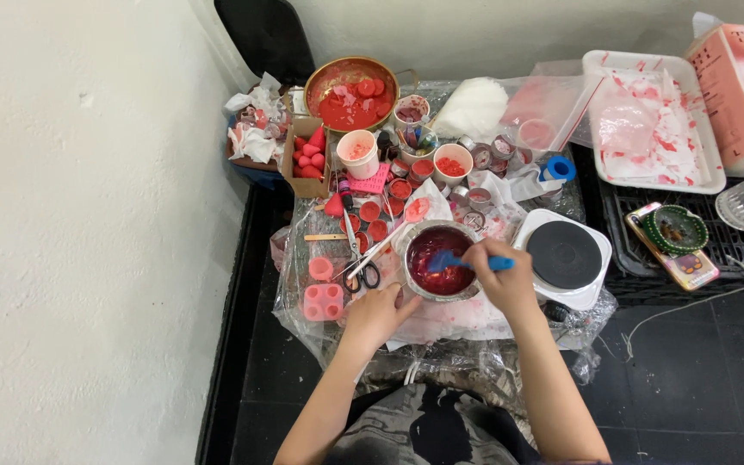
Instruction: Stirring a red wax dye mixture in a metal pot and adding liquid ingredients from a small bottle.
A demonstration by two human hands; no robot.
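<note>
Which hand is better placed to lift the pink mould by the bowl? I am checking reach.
Left, probably. The left hand rests by the bowl, right next to the pink mould. The right hand is busy holding the blue spatula in the bowl, farther away.

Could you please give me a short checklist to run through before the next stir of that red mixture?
1. Right hand grips the blue spatula: ok.
2. Left hand steadies the metal bowl: ok, touching its rim.
3. Spatula tip inside the red mixture: ok.
4. Scissors apart from the bowl: ok, but close.
5. Hot plate switched off: cannot tell.
</note>
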